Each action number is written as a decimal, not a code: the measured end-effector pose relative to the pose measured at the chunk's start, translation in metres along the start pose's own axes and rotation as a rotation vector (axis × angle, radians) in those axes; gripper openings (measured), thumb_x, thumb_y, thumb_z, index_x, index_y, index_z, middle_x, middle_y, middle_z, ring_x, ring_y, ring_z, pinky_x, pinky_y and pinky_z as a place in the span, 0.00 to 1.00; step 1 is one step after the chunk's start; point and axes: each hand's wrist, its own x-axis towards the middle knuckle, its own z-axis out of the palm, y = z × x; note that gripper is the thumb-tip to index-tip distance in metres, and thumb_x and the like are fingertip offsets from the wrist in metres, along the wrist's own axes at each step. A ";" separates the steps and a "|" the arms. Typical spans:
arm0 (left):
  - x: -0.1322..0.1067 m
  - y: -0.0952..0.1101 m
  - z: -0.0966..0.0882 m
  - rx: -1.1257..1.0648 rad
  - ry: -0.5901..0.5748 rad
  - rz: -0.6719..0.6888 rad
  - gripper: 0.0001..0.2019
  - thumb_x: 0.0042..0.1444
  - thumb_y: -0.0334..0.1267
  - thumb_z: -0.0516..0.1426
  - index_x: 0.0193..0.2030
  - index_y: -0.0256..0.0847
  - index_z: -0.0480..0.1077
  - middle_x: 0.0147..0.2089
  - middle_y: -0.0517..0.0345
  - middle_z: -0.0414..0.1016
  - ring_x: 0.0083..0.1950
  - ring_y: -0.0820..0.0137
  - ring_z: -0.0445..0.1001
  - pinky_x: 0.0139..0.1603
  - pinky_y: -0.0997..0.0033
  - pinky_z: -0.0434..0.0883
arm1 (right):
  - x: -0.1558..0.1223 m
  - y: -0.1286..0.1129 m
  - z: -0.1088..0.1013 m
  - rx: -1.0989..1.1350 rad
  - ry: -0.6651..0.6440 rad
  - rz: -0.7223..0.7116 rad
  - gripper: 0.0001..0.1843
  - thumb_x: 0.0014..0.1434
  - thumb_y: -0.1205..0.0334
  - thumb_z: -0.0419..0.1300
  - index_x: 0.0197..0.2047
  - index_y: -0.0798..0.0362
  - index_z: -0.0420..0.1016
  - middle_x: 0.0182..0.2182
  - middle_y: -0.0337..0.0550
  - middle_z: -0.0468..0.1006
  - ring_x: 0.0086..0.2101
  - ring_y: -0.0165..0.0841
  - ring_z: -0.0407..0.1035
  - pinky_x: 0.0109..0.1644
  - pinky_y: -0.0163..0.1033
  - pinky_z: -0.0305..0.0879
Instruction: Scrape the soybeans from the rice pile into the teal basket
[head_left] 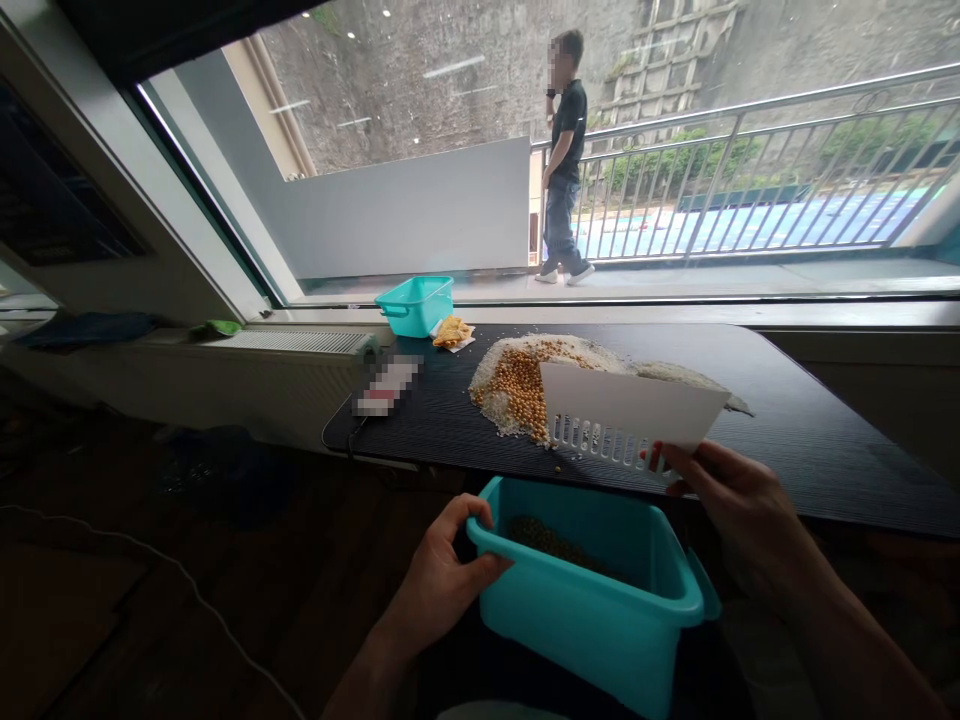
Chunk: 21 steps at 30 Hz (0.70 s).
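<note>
My left hand (pixel 451 562) grips the left rim of a turquoise plastic bin (pixel 585 620), thumb over the edge. Some dark greenish grains (pixel 551 540) lie inside the bin, below the table's front edge. Between the thumb and fingers of my right hand (pixel 731 490) is a white slotted plastic sheet (pixel 634 405), held by its lower right corner above the table. Behind and left of the sheet spreads a heap of yellow-brown beans (pixel 517 385) mixed with whitish grains (pixel 585 347). The sheet hides part of this heap.
The dark table (pixel 810 440) stands against a window. At its back left are a smaller turquoise bin (pixel 420 305) and a crumpled yellowish item (pixel 452 332). A blurred flat object (pixel 388 387) lies near the left edge. A greyish pile (pixel 686 377) sits right. Outside stands a person (pixel 566 150).
</note>
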 end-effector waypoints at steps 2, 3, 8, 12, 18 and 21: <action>0.000 0.001 0.000 -0.004 -0.005 -0.012 0.16 0.56 0.48 0.68 0.38 0.43 0.68 0.35 0.64 0.62 0.36 0.68 0.62 0.36 0.72 0.63 | 0.000 -0.002 0.000 -0.008 -0.042 0.012 0.28 0.48 0.28 0.73 0.33 0.46 0.90 0.31 0.45 0.88 0.29 0.41 0.80 0.29 0.40 0.80; 0.000 0.001 0.000 -0.006 -0.005 -0.014 0.16 0.55 0.48 0.68 0.38 0.43 0.68 0.35 0.64 0.62 0.36 0.68 0.62 0.36 0.72 0.63 | 0.000 -0.002 -0.001 -0.006 -0.050 0.013 0.30 0.48 0.27 0.73 0.33 0.47 0.90 0.31 0.45 0.89 0.29 0.40 0.79 0.29 0.40 0.79; 0.000 0.003 0.000 -0.011 -0.006 -0.018 0.17 0.55 0.49 0.68 0.38 0.43 0.68 0.34 0.65 0.62 0.35 0.69 0.62 0.35 0.73 0.63 | 0.000 -0.005 -0.001 0.004 -0.031 0.006 0.32 0.45 0.24 0.73 0.33 0.47 0.90 0.31 0.46 0.89 0.26 0.38 0.77 0.28 0.40 0.78; 0.001 0.004 0.000 -0.008 0.002 -0.018 0.16 0.54 0.48 0.68 0.38 0.43 0.68 0.34 0.65 0.62 0.35 0.69 0.62 0.35 0.73 0.63 | 0.001 -0.011 0.006 0.025 -0.061 0.003 0.33 0.41 0.23 0.74 0.31 0.47 0.89 0.28 0.45 0.88 0.25 0.38 0.77 0.26 0.39 0.77; -0.001 0.003 -0.002 -0.024 -0.002 -0.037 0.17 0.54 0.50 0.69 0.39 0.43 0.69 0.34 0.65 0.63 0.35 0.70 0.64 0.34 0.74 0.64 | 0.000 -0.014 0.019 0.048 -0.099 0.008 0.35 0.40 0.21 0.73 0.29 0.47 0.89 0.27 0.44 0.87 0.22 0.34 0.74 0.26 0.38 0.76; -0.001 0.001 -0.005 -0.041 0.010 -0.046 0.18 0.54 0.49 0.69 0.39 0.43 0.69 0.34 0.66 0.64 0.34 0.70 0.64 0.33 0.75 0.65 | -0.002 -0.012 0.023 0.035 -0.100 0.006 0.38 0.38 0.19 0.72 0.28 0.48 0.88 0.25 0.45 0.86 0.21 0.33 0.73 0.26 0.38 0.75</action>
